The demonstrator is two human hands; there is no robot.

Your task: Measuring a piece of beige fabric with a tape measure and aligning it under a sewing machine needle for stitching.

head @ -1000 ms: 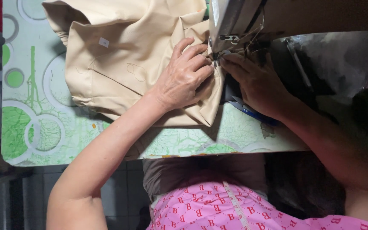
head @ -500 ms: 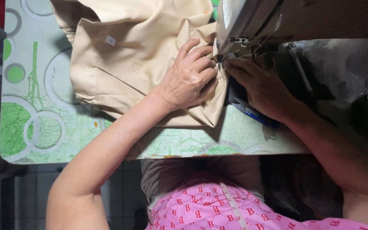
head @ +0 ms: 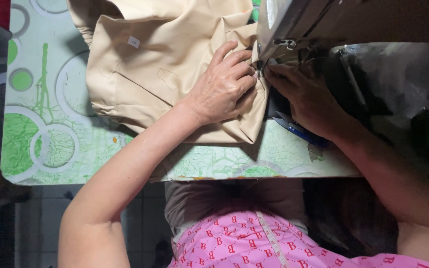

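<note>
Fabric (head: 165,74) lies on the table (head: 40,144), left of the sewing machine (head: 314,20).

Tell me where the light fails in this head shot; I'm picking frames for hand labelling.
Head view: left hand and beige fabric evenly lit and sharp; right hand sits in shadow under the sewing machine, its fingertips hard to separate; right side nearly black.

A small white rectangular label (head: 134,41) sits on the upper part of the beige fabric (head: 165,74), left of the left hand (head: 222,84) and well apart from it. Its marking is too small to make out.
</note>
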